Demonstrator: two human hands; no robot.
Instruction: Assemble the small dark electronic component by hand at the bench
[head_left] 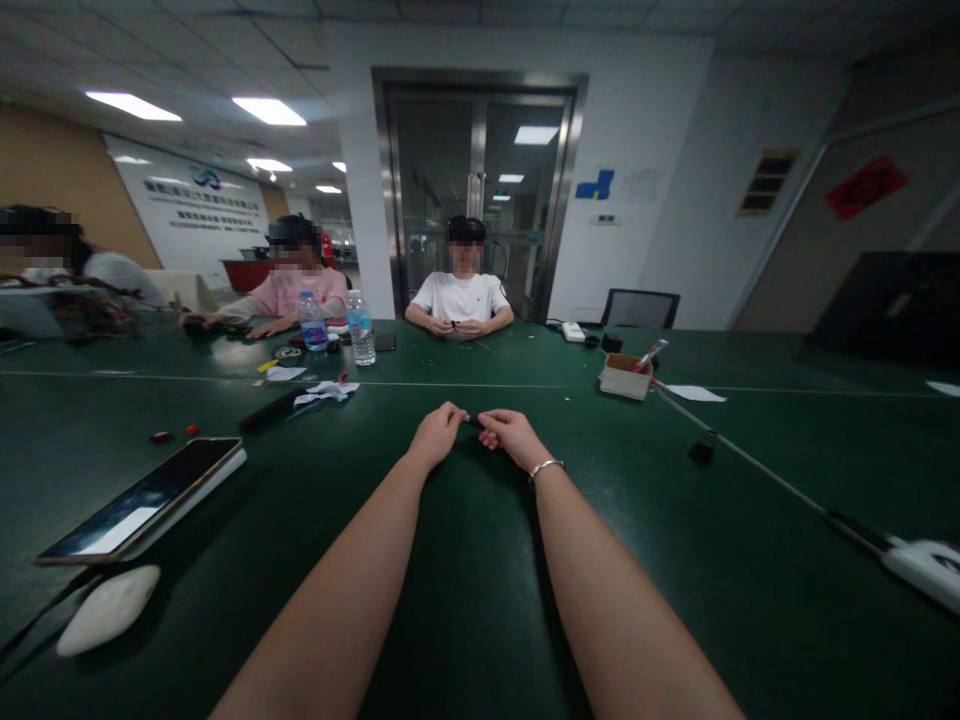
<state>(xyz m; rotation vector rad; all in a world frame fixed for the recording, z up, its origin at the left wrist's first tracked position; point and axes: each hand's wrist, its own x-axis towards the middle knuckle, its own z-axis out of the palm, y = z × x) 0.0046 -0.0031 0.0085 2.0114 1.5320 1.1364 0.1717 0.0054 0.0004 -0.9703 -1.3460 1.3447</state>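
Note:
Both arms reach forward over the dark green table (480,560). A small, dark, slim object (473,421) with a lighter tip spans the gap between my hands; its kind is too small to make out. My left hand (436,437) pinches its lighter end between thumb and fingers. At the other end, my right hand (513,438) has its fingers curled closed around the dark part. A silvery bracelet (546,467) circles my right wrist.
On the left lie a phone (150,500) on a white box and a white, shell-shaped object (109,610). Two water bottles (361,335) stand farther back. To the right are a small cardboard box (625,378), a cable and a power strip (926,570). Several people sit around.

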